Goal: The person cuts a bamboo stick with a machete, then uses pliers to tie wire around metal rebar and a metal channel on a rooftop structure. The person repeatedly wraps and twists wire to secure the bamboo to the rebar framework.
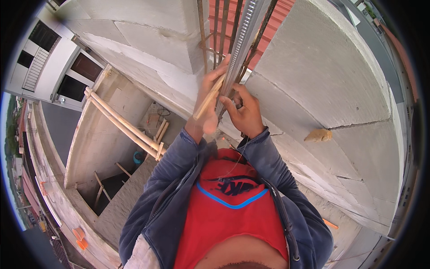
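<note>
My left hand (207, 105), partly blurred, is closed around a thin light wooden strip (208, 97), which slants beside a perforated grey metal channel (242, 38). The fingers of that hand reach behind the channel. On the channel's other side, my right hand (247, 112) is closed, thumb and fingertips pinched near its lower part; what they grip is hidden. A thin wire (236, 165) hangs below my right hand, across the front of my red shirt. Rusty steel bars (225, 27) stand behind the channel, between two block walls.
Grey block walls rise at left (152, 38) and right (327, 67), with a yellowish lump (319, 135) on the right one. Bamboo poles (123, 123) cross a deep opening (107, 190) at the left. A red ribbed roof (280, 18) lies beyond the bars.
</note>
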`<move>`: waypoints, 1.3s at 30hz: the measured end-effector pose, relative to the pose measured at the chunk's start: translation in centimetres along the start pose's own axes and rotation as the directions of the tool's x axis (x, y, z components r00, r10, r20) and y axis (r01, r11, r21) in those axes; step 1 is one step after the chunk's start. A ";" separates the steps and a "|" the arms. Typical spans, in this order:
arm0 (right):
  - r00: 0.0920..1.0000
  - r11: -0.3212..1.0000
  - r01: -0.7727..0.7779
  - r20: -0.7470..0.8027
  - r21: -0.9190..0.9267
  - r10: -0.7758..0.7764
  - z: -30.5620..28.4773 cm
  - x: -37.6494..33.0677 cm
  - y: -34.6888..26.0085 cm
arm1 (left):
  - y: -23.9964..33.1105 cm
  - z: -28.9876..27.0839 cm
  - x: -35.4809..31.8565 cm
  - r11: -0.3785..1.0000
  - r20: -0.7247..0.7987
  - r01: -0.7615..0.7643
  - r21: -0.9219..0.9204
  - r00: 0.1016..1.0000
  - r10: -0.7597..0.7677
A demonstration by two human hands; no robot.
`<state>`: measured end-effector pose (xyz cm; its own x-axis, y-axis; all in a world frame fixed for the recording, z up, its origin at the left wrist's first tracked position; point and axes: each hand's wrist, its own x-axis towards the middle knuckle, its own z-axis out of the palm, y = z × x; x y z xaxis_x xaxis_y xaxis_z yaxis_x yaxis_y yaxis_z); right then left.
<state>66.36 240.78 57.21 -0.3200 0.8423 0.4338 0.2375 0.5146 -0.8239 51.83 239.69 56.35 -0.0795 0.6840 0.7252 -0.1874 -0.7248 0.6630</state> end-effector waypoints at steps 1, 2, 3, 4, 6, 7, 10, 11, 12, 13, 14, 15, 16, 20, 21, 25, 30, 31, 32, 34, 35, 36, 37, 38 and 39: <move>1.000 1.000 -0.011 0.013 -0.012 0.011 -0.1 0.0 0.3 | 0.6 0.2 0.1 0.999 -0.005 0.022 -0.026 1.000 -0.022; 0.999 0.999 -0.022 0.026 -0.025 0.023 -0.3 0.0 0.6 | 0.9 0.0 0.0 0.999 -0.007 0.041 0.031 0.999 -0.041; 0.999 0.999 -0.033 0.038 -0.038 0.035 -0.4 0.0 0.8 | 1.2 -0.3 0.0 0.994 -0.011 0.061 0.088 0.998 -0.060; 0.998 0.999 -0.032 0.044 -0.036 0.033 -0.4 -0.1 0.8 | 1.5 -0.5 0.0 0.986 -0.016 0.078 0.145 0.997 -0.077; 0.998 0.999 -0.029 0.054 -0.034 0.031 -0.4 -0.1 0.8 | 2.3 -0.3 -0.1 0.974 -0.045 0.117 0.192 0.993 -0.110; 0.998 0.999 -0.026 0.054 -0.033 0.028 -0.3 -0.1 0.7 | 2.5 0.0 0.0 0.974 -0.062 0.129 0.185 0.991 -0.119; 0.998 0.999 -0.027 0.061 -0.030 0.028 -0.1 -0.2 0.3 | 2.9 1.0 0.7 0.984 -0.111 0.144 0.108 0.985 -0.132; 0.997 0.999 -0.031 0.067 -0.028 0.033 -0.1 -0.2 0.4 | 2.7 1.0 0.5 0.985 -0.116 0.146 0.096 0.984 -0.135; 0.997 0.999 -0.036 0.073 -0.026 0.037 0.0 -0.3 0.5 | 2.4 1.0 0.2 0.986 -0.120 0.147 0.084 0.983 -0.137; 0.997 0.999 -0.032 0.073 -0.036 0.035 0.0 -0.1 0.5 | 2.2 1.0 0.6 0.988 -0.117 0.140 0.069 0.984 -0.131; 0.997 0.999 -0.028 0.074 -0.045 0.032 -0.1 -0.2 0.6 | 2.1 0.8 0.9 0.989 -0.118 0.117 0.092 0.987 -0.105; 0.997 0.998 -0.025 0.074 -0.055 0.029 -0.1 -0.3 0.7 | 2.1 0.6 1.2 0.989 -0.118 0.093 0.115 0.990 -0.080; 0.997 0.999 -0.020 0.068 -0.051 0.023 -0.1 -0.3 0.8 | 2.1 0.6 1.5 0.988 -0.115 0.071 0.136 0.992 -0.055; 0.998 0.999 -0.004 0.061 -0.041 0.006 -0.2 -0.1 1.1 | 3.6 0.0 3.2 0.967 -0.163 -0.052 0.249 0.982 0.095; 0.998 0.999 -0.005 0.060 -0.041 0.008 -0.3 -0.1 1.1 | 4.6 0.0 3.7 0.959 -0.178 -0.051 0.280 0.979 0.104; 0.999 1.000 -0.004 0.039 -0.027 0.005 -0.1 -0.2 1.0 | 8.7 -2.3 3.9 0.849 -0.231 -0.139 0.511 0.928 0.291; 0.998 0.998 -0.042 0.036 -0.044 0.044 -0.3 -0.4 1.0 | 18.2 -10.3 0.0 0.749 -0.442 -0.353 0.560 0.637 0.631; 0.998 0.998 -0.048 0.042 -0.031 0.050 -0.4 -0.4 0.9 | 20.8 -11.5 -0.6 0.799 -0.422 -0.438 0.412 0.685 0.593; 0.997 0.999 -0.047 0.061 -0.005 0.047 -0.4 -0.2 0.4 | 24.0 -12.3 -1.1 0.829 -0.395 -0.495 0.262 0.728 0.560; 0.998 0.999 -0.037 0.060 0.001 0.037 -0.5 -0.1 0.3 | 27.1 -12.0 -2.1 0.874 -0.223 -0.466 0.142 0.845 0.486; 0.998 1.000 -0.024 0.053 -0.005 0.025 -0.4 -0.1 0.5 | 27.8 -11.3 -2.4 0.856 -0.218 -0.486 0.175 0.829 0.515; 0.999 1.000 -0.013 0.046 -0.011 0.013 -0.3 -0.1 0.8 | 28.1 -10.9 -2.5 0.838 -0.212 -0.505 0.207 0.813 0.542; 0.999 1.000 -0.009 0.048 -0.004 0.009 -0.1 -0.2 1.0 | 27.9 -9.9 -2.4 0.843 -0.123 -0.518 0.146 0.836 0.534; 0.999 1.000 -0.002 0.048 0.000 0.002 -0.1 -0.3 1.0 | 27.5 -8.6 -2.0 0.838 -0.093 -0.519 0.167 0.838 0.538; 0.999 1.000 0.005 0.049 0.005 -0.005 0.0 -0.2 1.2 | 26.9 -7.1 -1.7 0.832 -0.063 -0.521 0.190 0.839 0.540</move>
<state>66.72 241.21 56.16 -0.3660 0.8307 0.4196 0.2314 0.5179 -0.8235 40.00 219.56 71.63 -0.2297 0.1879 0.9549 0.0716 -0.9753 0.2091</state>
